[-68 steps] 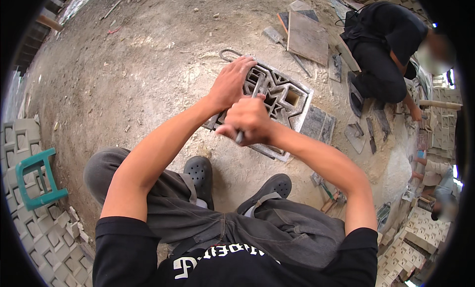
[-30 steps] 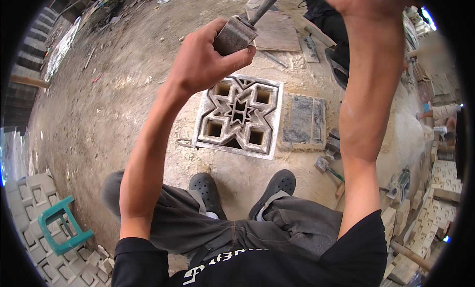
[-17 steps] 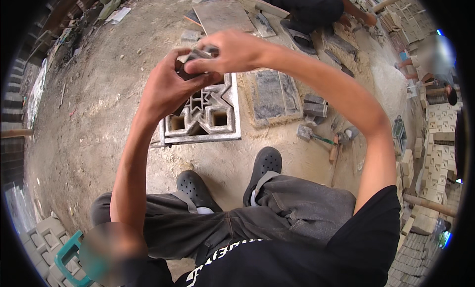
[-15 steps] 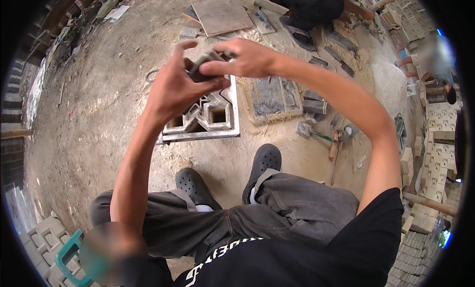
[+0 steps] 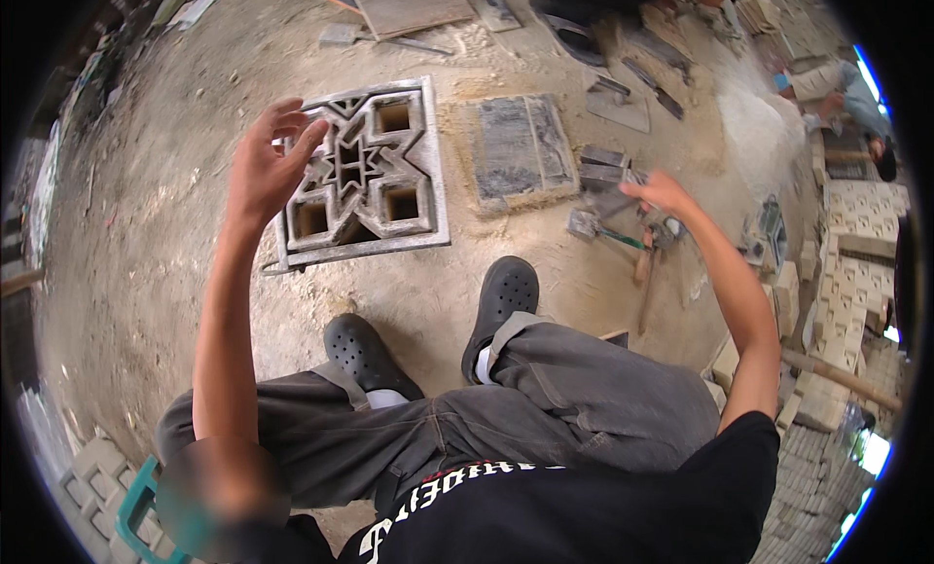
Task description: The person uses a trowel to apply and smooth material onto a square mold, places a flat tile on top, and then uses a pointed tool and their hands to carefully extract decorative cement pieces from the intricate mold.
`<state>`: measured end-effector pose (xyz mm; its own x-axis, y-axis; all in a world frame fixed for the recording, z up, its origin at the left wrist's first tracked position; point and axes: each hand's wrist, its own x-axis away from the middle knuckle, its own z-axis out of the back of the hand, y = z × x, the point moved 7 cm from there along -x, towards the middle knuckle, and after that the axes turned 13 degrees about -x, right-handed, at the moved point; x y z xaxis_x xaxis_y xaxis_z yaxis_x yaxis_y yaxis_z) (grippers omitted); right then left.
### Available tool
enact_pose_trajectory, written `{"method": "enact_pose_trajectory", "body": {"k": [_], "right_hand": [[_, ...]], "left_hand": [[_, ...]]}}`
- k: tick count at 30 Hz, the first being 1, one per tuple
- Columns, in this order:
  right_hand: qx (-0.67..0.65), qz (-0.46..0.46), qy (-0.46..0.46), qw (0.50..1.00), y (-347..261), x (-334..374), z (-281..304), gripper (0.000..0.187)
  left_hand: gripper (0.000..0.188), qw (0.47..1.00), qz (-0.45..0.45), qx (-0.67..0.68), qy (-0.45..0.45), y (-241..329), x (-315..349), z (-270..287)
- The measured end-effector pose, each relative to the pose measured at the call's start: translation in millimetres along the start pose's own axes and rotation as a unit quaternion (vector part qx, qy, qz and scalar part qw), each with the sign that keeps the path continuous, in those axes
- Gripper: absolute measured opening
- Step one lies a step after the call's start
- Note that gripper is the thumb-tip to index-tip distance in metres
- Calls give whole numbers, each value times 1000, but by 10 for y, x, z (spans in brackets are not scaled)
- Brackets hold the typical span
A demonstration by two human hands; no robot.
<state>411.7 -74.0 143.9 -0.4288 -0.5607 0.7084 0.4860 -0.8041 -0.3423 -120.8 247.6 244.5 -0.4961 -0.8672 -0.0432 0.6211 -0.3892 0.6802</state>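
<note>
My left hand [image 5: 269, 163] hovers at the left side of a grey metal frame mould [image 5: 440, 175], its fingers apart and holding nothing. The mould lies on the ground before my feet, with a star-shaped pattern and square openings inside. Off to the right, my right hand [image 5: 662, 192] has its fingers closed on a small grey block [image 5: 615, 203], partly blurred by motion. That block is beside a few dark grey blocks [image 5: 603, 157] on the ground; whether they touch is unclear.
Right of the mould lies a flat grey slab [image 5: 523, 145] ringed with sand. A green-handled tool [image 5: 623, 238] and a trowel [image 5: 619, 105] lie farther right. Boards [image 5: 409, 4] lie at the back, near another person's dark shoe [image 5: 569, 38]. Pale patterned blocks [image 5: 861, 223] stand at far right.
My hands have parted. The right hand has carried the grey block from above the mould to the blocks on the right. The left hand has opened and stays near the mould.
</note>
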Motion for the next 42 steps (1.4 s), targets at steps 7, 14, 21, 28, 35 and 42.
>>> {"method": "enact_pose_trajectory", "body": {"k": [7, 14, 21, 28, 35, 42], "right_hand": [[-164, -55, 120, 978, 1043, -187, -224, 51], [109, -84, 143, 980, 739, -388, 378, 73], [-267, 187, 89, 941, -2579, 649, 284, 69], [-563, 459, -173, 666, -4594, 1085, -402, 61], [-443, 496, -76, 743, -5327, 979, -955, 60], [-349, 542, -108, 756, -5698, 1060, -1358, 57]], "left_hand": [[28, 988, -42, -66, 130, -386, -89, 3], [28, 980, -49, -111, 155, -404, -21, 4], [38, 978, -39, -148, 145, -423, -22, -57], [76, 955, -80, -274, 84, -264, -251, -305], [101, 961, -48, -273, 18, -204, -278, -396], [106, 959, -76, -270, 43, -296, -191, -363]]}}
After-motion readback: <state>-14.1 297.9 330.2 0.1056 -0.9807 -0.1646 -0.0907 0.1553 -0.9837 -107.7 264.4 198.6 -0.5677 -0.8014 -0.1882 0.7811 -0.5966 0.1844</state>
